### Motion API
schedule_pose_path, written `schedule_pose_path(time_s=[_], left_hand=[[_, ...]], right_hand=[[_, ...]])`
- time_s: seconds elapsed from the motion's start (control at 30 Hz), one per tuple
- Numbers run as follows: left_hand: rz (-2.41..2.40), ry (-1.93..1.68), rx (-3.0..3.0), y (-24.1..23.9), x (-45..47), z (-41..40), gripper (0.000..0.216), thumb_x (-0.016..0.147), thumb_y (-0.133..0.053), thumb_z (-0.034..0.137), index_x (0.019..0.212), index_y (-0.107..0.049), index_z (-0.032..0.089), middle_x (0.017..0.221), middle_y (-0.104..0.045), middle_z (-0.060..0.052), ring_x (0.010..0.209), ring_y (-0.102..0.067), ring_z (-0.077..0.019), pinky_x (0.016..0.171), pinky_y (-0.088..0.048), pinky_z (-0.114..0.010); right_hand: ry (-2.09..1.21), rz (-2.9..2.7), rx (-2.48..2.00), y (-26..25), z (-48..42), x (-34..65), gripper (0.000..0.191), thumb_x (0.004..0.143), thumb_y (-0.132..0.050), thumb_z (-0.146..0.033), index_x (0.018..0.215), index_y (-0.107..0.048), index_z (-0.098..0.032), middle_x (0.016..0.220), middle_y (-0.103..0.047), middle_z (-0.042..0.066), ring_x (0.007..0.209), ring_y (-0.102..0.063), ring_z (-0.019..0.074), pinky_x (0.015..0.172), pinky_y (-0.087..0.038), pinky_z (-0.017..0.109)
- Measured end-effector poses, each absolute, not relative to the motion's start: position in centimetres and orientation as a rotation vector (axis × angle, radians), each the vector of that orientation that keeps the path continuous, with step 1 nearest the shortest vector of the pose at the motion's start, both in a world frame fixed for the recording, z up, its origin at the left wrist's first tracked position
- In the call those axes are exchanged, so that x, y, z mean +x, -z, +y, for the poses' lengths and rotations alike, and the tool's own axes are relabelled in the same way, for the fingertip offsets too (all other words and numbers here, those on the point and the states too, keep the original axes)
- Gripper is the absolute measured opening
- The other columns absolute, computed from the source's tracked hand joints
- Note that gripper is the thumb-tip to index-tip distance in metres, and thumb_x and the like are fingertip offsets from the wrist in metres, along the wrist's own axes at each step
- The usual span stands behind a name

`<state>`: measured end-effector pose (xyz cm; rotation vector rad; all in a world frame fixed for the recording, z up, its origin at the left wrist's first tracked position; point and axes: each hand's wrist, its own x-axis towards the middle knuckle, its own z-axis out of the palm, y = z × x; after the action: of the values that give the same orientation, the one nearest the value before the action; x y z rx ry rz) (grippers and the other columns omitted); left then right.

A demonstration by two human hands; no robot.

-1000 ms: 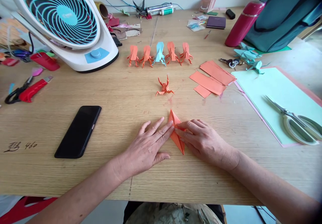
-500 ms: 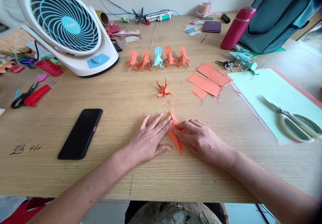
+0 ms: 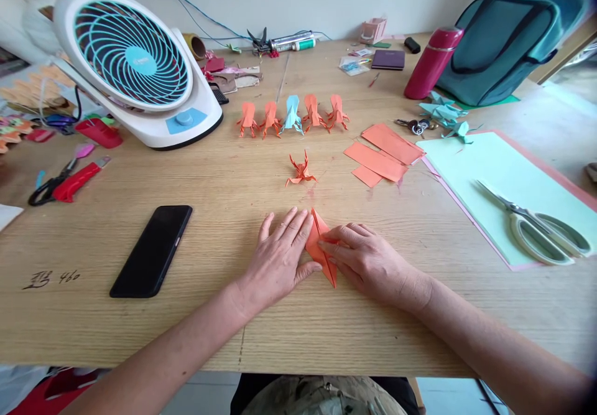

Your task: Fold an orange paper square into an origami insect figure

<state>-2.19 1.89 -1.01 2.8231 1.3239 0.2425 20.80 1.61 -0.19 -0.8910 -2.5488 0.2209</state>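
Note:
A folded piece of orange paper [image 3: 321,254], diamond-shaped with a crease along its middle, lies on the table between my hands. My left hand [image 3: 278,256] rests flat with fingers stretched, its fingertips and thumb at the paper's left edge. With fingers bent together, my right hand [image 3: 368,262] pinches the paper's right side; the fingertips partly cover it. Just beyond stands an orange origami figure [image 3: 302,170] with raised thin limbs. Farther back is a row of several origami figures, orange ones and a light blue one [image 3: 291,115].
Orange paper strips [image 3: 377,158] lie right of centre, beside pale green sheets [image 3: 471,203] bearing scissors [image 3: 536,222]. A black phone [image 3: 152,250] lies at left, near a red utility knife [image 3: 79,181]. Behind stand a fan [image 3: 140,60], a pink bottle [image 3: 433,63] and a teal bag [image 3: 499,48].
My left fingers have shifted slightly along the paper's left edge, and its centre crease shows more openly. My right hand stays at the paper's right side. The camera view has shifted slightly.

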Motion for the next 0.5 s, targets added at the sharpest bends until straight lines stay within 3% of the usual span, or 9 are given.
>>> schedule_pose_path(time_s=[0.2, 0.5], left_hand=[[1.068, -0.196, 2.932, 1.1, -2.3, 2.1, 0.079, 0.101, -0.031, 0.063, 0.158, -0.026, 0.009, 0.162, -0.034, -0.018, 0.154, -0.023, -0.0338, 0.122, -0.006, -0.063], [0.962, -0.062, 2.901, 1.1, -3.0, 3.0, 0.085, 0.1, -0.039, 0.062, 0.16, -0.014, 0.007, 0.166, -0.023, -0.018, 0.156, -0.018, -0.0307, 0.123, -0.012, -0.06]], right_hand=[[-0.222, -2.559, -0.888, 0.2, 1.6, 20.9, 0.016, 0.097, -0.053, -0.012, 0.094, -0.068, -0.016, 0.115, -0.068, 0.012, 0.095, -0.06, 0.0225, 0.082, -0.047, 0.037], [-0.218, -2.617, -0.91, 0.3, 1.3, 20.6, 0.021, 0.1, -0.047, -0.013, 0.104, -0.067, -0.014, 0.119, -0.064, 0.014, 0.092, -0.056, 0.0223, 0.082, -0.048, 0.038]])
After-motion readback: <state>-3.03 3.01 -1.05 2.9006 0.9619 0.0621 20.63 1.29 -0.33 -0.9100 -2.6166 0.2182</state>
